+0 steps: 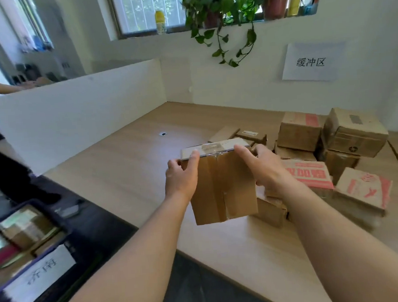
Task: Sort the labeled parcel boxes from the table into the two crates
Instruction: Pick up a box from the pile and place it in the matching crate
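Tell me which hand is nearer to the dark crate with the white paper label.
Left. The left hand grips the held box on its left side, toward the crate; the right hand grips its right side, farther off, on the side of the parcel pile.

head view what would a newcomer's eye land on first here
The plain cardboard box held up mid-frame, gripped by the left hand and right hand, draws the eye first. Next comes the heap of parcels at the right of the table, then the crate with a paper label at lower left.
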